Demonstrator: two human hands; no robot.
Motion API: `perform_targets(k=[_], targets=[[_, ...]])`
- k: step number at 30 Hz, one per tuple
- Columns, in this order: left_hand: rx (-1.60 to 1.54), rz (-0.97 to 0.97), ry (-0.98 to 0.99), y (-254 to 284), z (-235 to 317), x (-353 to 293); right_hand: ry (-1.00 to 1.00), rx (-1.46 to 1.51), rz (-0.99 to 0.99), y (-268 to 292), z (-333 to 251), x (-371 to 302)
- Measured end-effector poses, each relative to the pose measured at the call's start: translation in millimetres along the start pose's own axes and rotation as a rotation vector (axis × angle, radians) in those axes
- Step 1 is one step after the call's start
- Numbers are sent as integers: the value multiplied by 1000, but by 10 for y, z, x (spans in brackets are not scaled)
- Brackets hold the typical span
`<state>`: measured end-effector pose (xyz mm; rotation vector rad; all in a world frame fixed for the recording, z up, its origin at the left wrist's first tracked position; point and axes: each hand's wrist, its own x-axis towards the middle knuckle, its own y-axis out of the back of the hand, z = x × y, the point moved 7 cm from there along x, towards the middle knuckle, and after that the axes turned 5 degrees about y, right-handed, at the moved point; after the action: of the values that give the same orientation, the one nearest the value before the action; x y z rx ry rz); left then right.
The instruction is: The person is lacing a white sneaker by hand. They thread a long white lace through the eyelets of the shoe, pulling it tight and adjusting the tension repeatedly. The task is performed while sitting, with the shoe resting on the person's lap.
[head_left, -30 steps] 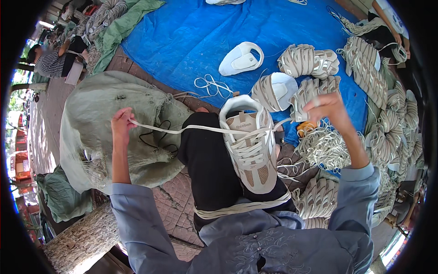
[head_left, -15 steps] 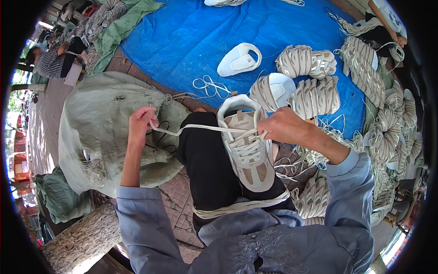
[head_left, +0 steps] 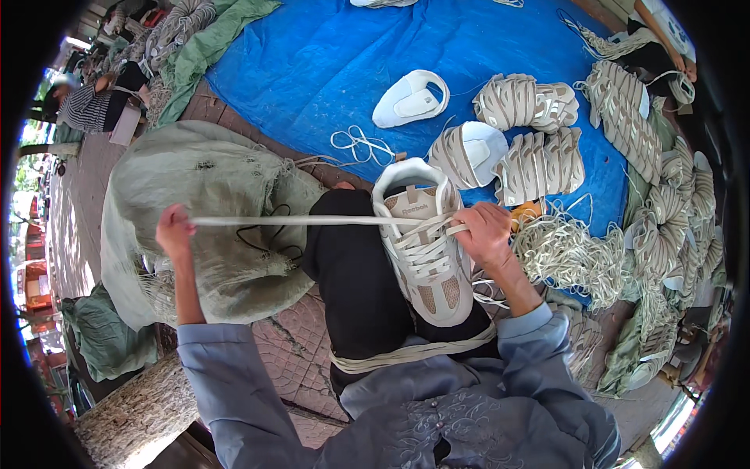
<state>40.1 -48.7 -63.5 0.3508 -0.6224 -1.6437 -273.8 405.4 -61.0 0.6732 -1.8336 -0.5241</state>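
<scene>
A beige and white sneaker (head_left: 428, 258) rests on my dark-trousered thigh, toe toward me, its laces crossed over the tongue. My left hand (head_left: 176, 227), closed and a little blurred, pinches a pale shoelace (head_left: 289, 221) that runs taut and straight to the sneaker's upper eyelets. At the sneaker's right side, my right hand (head_left: 484, 234) is closed on lace at the top eyelets. A bundle of pale laces (head_left: 414, 358) lies across my lap.
On the blue tarp (head_left: 328, 70) lie a white shoe piece (head_left: 412, 99), stacked beige shoe uppers (head_left: 539, 166) and a loose lace (head_left: 362, 146). A heap of laces (head_left: 578, 250) is at right. A grey-green sack (head_left: 187, 211) stands at left; a person in stripes (head_left: 90, 105) sits far left.
My left hand has moved left and slightly down, drawing the slack lace straight. My right hand has shifted slightly right and down, its forearm swinging inward.
</scene>
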Motion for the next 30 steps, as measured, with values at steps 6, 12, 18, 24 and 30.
perform_targets(k=[6, 12, 18, 24, 30], targets=[[469, 215, -279, 625, -76, 350, -15, 42, 13, -149, -98, -114], [396, 85, -87, 286, -261, 185, 103, -4, -65, -101, -69, -39], [373, -58, -41, 25, -351, -161, -18, 329, -204, -112, 19, 44], [308, -144, -21, -130, -259, -266, 18, 459, -447, -166, 108, 150], [279, -150, -33, -242, -161, -343, 121, 202, -184, -52, 69, 145]])
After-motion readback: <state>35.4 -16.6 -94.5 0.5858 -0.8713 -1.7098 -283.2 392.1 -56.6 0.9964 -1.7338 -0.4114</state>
